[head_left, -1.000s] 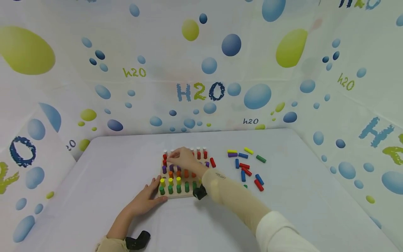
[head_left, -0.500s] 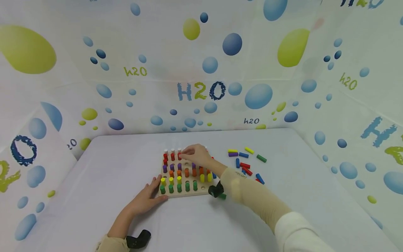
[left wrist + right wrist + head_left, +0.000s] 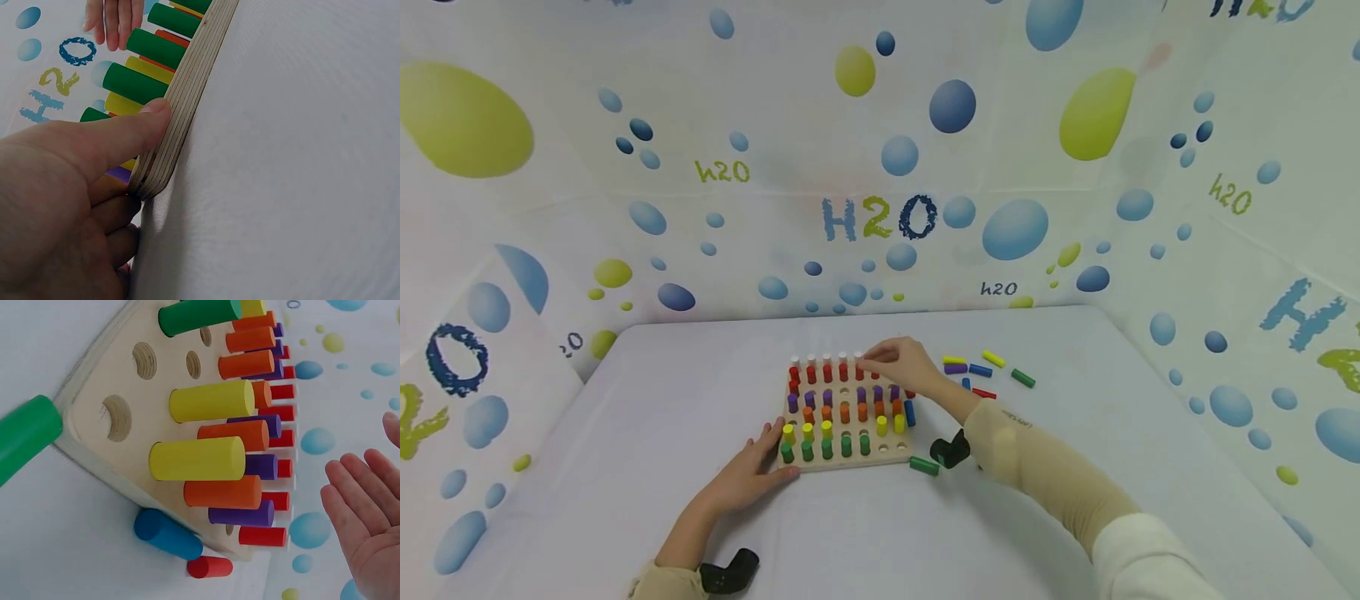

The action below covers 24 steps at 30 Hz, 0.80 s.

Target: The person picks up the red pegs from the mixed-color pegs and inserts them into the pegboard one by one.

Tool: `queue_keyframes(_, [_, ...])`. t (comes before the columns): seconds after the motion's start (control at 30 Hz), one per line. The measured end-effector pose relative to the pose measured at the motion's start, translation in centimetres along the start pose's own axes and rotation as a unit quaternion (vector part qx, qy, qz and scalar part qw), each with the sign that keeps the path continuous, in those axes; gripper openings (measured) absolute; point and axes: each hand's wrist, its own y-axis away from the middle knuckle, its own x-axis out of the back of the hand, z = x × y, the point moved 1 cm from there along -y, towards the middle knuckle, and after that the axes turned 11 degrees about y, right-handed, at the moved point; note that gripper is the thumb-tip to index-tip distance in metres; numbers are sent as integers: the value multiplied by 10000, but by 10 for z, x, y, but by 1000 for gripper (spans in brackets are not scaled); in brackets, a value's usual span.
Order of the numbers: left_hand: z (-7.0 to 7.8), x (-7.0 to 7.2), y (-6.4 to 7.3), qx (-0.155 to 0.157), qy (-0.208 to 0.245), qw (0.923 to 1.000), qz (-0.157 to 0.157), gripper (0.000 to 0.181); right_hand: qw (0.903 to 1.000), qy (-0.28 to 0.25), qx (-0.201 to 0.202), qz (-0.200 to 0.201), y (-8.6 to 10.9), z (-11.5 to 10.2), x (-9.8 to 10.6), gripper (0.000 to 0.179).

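Observation:
A wooden pegboard lies on the table, with rows of upright white, red, purple, orange, yellow and green pegs. My left hand holds the board's near left corner, thumb on the front edge, fingers curled against the left side in the left wrist view. Over the far right part of the board, my right hand hovers by the white pegs and red pegs, hiding the end of those rows. Its fingers look straight, holding nothing, in the right wrist view. Some holes at the near right corner have no peg.
A green peg and a blue peg lie beside the board's right side. Farther right are several loose pegs, among them a yellow one and a green one; my right arm covers others. A printed curtain surrounds the table.
My right hand has moved rightward along the far rows, from the left end to the right, uncovering red and white pegs. My left hand stays on the board's corner.

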Motion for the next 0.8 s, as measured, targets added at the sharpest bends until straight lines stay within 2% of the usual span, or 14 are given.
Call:
queue_keyframes(0.33, [0,-2,3,-26,14,10000,-13,88,9988,-188,-378,244,16,18,14,28])
queue_keyframes(0.8, [1,-5,5,1,-29,10000,31,88,9955,213,-817,435,15,49,19,27])
